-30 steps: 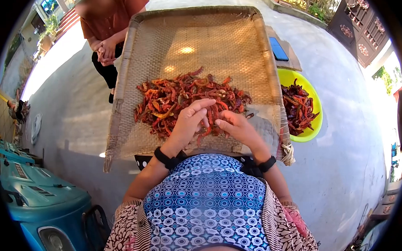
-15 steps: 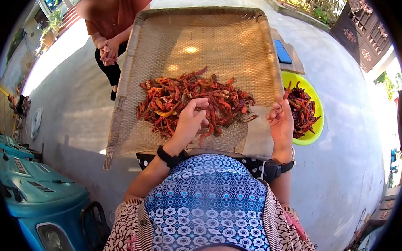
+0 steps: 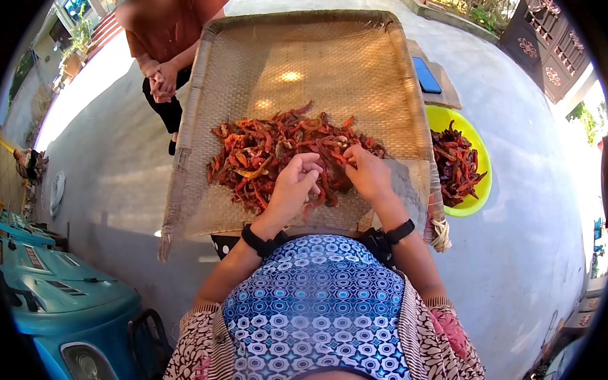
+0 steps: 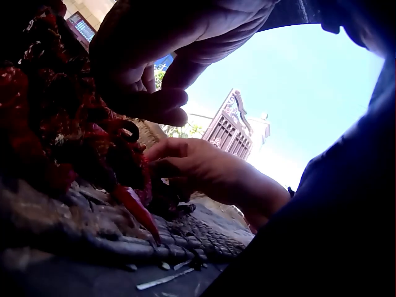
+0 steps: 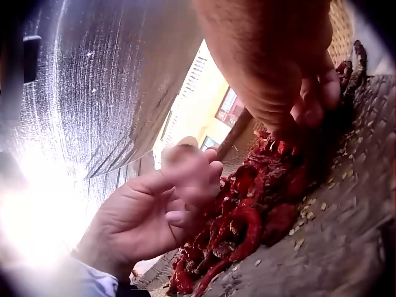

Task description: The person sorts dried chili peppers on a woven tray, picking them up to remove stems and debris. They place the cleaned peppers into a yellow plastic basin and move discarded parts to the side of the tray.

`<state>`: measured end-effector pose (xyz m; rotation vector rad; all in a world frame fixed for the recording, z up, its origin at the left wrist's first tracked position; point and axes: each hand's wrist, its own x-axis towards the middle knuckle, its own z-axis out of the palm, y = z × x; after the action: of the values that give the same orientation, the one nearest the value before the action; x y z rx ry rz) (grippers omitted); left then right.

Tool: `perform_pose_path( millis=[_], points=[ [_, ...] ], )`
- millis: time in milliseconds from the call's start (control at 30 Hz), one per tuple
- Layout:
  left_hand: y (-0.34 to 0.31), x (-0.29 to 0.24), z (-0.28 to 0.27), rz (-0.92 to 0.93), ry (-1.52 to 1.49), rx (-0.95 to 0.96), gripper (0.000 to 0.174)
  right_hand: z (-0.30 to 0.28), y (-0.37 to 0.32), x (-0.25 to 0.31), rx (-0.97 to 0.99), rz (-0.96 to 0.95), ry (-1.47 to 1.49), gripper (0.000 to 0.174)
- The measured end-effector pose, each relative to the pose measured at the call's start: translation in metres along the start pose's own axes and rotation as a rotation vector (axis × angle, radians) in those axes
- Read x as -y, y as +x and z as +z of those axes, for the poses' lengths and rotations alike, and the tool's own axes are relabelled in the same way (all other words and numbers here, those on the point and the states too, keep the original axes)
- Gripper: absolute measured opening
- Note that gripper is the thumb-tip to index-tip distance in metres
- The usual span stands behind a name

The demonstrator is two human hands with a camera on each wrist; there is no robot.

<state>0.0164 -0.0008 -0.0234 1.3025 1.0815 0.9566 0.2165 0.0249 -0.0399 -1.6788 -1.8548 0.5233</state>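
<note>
Red dried chillies (image 3: 275, 144) lie heaped on the lower half of a woven tray (image 3: 312, 49). My left hand (image 3: 292, 190) hovers over the heap's near edge, fingers loosely bent with nothing visible in them; the right wrist view shows this hand (image 5: 145, 216) palm up beside the chillies (image 5: 247, 229). To its right, my right hand (image 3: 372, 177) reaches down at the heap's right side. Its fingers (image 5: 315, 102) bend down by the chillies in the right wrist view, and I cannot tell whether they pinch one. The left wrist view shows both the left (image 4: 167, 55) and right hand (image 4: 213, 173).
A yellow-green bowl (image 3: 485, 163) holding darker red chillies stands right of the tray. Behind it, a blue flat object (image 3: 426, 75) lies on a board (image 3: 448, 91). A person (image 3: 168, 40) with clasped hands is beyond the tray's left edge. A teal vehicle (image 3: 73, 292) stands at lower left.
My right hand has moved left from beside the bowl back to the heap; the chilli it pinched half a second ago is no longer visible in it. My left hand has barely shifted.
</note>
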Motion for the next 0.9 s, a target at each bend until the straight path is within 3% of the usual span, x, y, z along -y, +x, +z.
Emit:
perform_pose_path(
  millis=[167, 367, 500, 600, 667, 700, 767, 833, 900],
  points=[
    [0.001, -0.002, -0.002, 0.006, -0.011, -0.034, 0.037, -0.017, -0.017, 0.002, -0.033, 0.04, 0.074, 0.019],
    [0.0, -0.004, 0.005, 0.009, -0.011, 0.017, 0.027, -0.03, -0.038, 0.01, 0.152, 0.104, 0.626, 0.018],
    [0.002, 0.003, 0.001, 0.008, -0.002, 0.138, 0.021, -0.03, -0.04, 0.007, 0.282, 0.07, 0.682, 0.013],
    [0.002, 0.002, 0.0, -0.091, -0.028, 0.27, 0.02, -0.03, -0.042, 0.0, 0.346, 0.06, 0.65, 0.013],
    [0.002, -0.006, 0.004, -0.044, 0.009, 0.193, 0.02, -0.034, -0.042, -0.008, 0.384, 0.072, 0.69, 0.014],
    [0.001, -0.009, 0.005, -0.021, 0.027, 0.156, 0.021, -0.039, -0.041, -0.012, 0.331, 0.121, 0.688, 0.013],
    [0.012, -0.008, 0.001, 0.173, 0.367, 0.023, 0.027, -0.054, -0.037, -0.021, 0.223, 0.214, 0.68, 0.012],
    [0.017, -0.016, 0.002, 0.222, 0.674, -0.092, 0.035, -0.067, -0.033, -0.035, -0.011, 0.22, 0.898, 0.012],
    [0.026, -0.006, 0.004, 0.243, 0.871, -0.159, 0.03, -0.074, -0.029, -0.046, -0.261, 0.206, 1.183, 0.014]
  ],
)
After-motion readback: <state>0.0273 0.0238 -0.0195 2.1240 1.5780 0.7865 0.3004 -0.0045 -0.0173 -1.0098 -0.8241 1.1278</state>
